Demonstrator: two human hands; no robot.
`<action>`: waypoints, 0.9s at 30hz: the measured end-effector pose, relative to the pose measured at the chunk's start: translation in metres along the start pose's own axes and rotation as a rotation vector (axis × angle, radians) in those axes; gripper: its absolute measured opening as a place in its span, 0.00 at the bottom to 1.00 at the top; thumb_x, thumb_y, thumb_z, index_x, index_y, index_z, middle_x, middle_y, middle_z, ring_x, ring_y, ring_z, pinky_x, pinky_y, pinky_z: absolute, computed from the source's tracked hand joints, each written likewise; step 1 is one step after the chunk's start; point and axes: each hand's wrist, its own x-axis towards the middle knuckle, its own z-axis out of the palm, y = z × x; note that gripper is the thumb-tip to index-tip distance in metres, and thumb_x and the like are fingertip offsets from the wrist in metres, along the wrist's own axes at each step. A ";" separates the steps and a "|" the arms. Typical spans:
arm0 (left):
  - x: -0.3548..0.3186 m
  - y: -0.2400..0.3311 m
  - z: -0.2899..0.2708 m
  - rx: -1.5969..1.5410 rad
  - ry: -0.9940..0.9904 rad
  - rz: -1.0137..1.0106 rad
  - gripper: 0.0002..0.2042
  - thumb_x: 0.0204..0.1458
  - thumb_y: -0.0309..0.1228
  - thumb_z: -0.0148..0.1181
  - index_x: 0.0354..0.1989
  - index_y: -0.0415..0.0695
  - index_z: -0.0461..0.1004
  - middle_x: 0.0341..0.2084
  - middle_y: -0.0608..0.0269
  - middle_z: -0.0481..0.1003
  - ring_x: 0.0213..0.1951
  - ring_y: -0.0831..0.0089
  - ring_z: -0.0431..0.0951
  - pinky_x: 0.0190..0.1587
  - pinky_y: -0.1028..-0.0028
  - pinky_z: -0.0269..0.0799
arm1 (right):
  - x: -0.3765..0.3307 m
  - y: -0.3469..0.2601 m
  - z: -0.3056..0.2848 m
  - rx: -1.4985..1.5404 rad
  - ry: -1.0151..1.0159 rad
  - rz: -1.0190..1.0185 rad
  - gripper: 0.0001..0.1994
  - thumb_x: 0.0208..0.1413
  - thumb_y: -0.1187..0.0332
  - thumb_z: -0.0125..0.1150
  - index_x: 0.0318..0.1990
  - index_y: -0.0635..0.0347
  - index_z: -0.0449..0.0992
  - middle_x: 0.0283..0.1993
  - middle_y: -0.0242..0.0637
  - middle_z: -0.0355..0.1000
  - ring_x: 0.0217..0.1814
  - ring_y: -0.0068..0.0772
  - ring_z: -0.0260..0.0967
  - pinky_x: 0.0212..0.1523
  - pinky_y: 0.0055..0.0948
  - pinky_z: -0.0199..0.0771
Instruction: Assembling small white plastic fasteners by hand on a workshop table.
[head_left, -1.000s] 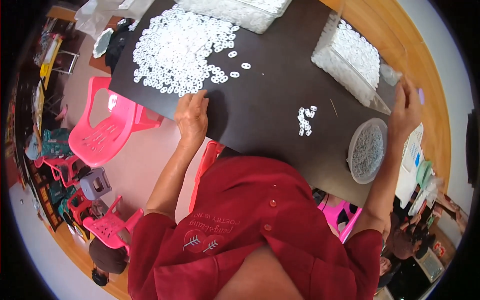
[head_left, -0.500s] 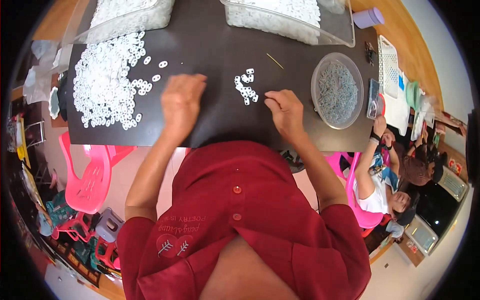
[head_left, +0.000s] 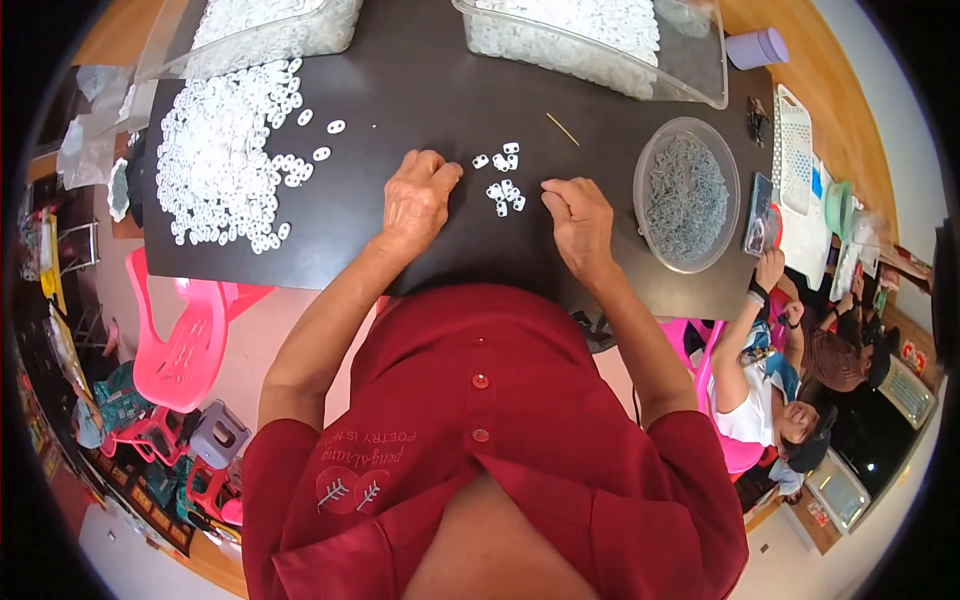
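Several small white pieces with dark slots [head_left: 506, 190] lie in two loose clusters on the dark table, between my hands. My left hand [head_left: 418, 198] is closed just to the left of them, knuckles up; anything in its fingers is hidden. To their right, my right hand [head_left: 580, 222] has thumb and index finger pressed together in a pinch. What it holds, if anything, is too small to make out. A big heap of white oval pieces with two holes [head_left: 222, 150] spreads over the table's left side, and a few have strayed toward the middle.
Clear bins [head_left: 330, 38] of white pieces stand at the far edge. A round tub [head_left: 688, 195] of small grey metal parts sits at right, with a thin yellowish stick [head_left: 563, 129], a phone [head_left: 757, 212] and a purple bottle [head_left: 757, 48] around it. Another person's hand [head_left: 769, 270] reaches the right edge.
My left hand has moved right, away from the heap and up to the small slotted pieces. Those pieces have split into two clusters. The right hand stays almost in place.
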 end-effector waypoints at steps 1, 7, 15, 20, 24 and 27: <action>0.000 -0.002 -0.002 -0.023 0.002 -0.016 0.06 0.41 0.21 0.58 0.29 0.42 0.73 0.25 0.58 0.70 0.30 0.60 0.71 0.30 0.65 0.68 | 0.002 -0.001 0.001 0.006 -0.003 -0.003 0.05 0.44 0.78 0.59 0.32 0.62 0.75 0.24 0.38 0.67 0.29 0.36 0.66 0.32 0.31 0.67; 0.003 -0.005 -0.009 -0.025 0.100 -0.119 0.05 0.41 0.20 0.58 0.27 0.40 0.70 0.24 0.57 0.70 0.29 0.58 0.71 0.31 0.64 0.68 | 0.017 -0.017 0.011 0.075 -0.015 -0.038 0.05 0.45 0.78 0.59 0.32 0.63 0.75 0.25 0.38 0.68 0.29 0.36 0.66 0.31 0.30 0.66; 0.008 -0.009 -0.018 0.044 0.129 -0.191 0.05 0.41 0.21 0.59 0.29 0.41 0.72 0.25 0.57 0.71 0.31 0.59 0.72 0.32 0.64 0.68 | 0.032 -0.035 0.028 0.131 0.001 -0.131 0.06 0.44 0.79 0.60 0.32 0.63 0.75 0.26 0.39 0.69 0.29 0.36 0.67 0.31 0.30 0.67; 0.024 -0.007 -0.015 0.116 0.148 -0.229 0.07 0.40 0.24 0.60 0.29 0.42 0.73 0.25 0.58 0.70 0.32 0.60 0.72 0.32 0.64 0.69 | 0.034 -0.036 0.029 0.112 0.003 -0.131 0.06 0.44 0.79 0.60 0.32 0.63 0.75 0.26 0.39 0.69 0.30 0.37 0.67 0.31 0.31 0.67; 0.028 -0.010 0.000 0.268 -0.046 -0.184 0.08 0.37 0.25 0.62 0.29 0.43 0.73 0.25 0.58 0.69 0.32 0.59 0.72 0.32 0.63 0.69 | 0.034 -0.042 0.030 0.109 -0.016 -0.139 0.06 0.44 0.80 0.60 0.32 0.64 0.75 0.26 0.39 0.69 0.30 0.38 0.67 0.31 0.31 0.67; 0.024 -0.014 0.000 0.259 -0.049 -0.163 0.09 0.36 0.26 0.63 0.28 0.41 0.73 0.23 0.57 0.70 0.29 0.59 0.72 0.29 0.65 0.69 | 0.032 -0.043 0.031 0.127 -0.025 -0.129 0.06 0.44 0.80 0.60 0.32 0.64 0.75 0.26 0.38 0.69 0.29 0.36 0.66 0.31 0.30 0.67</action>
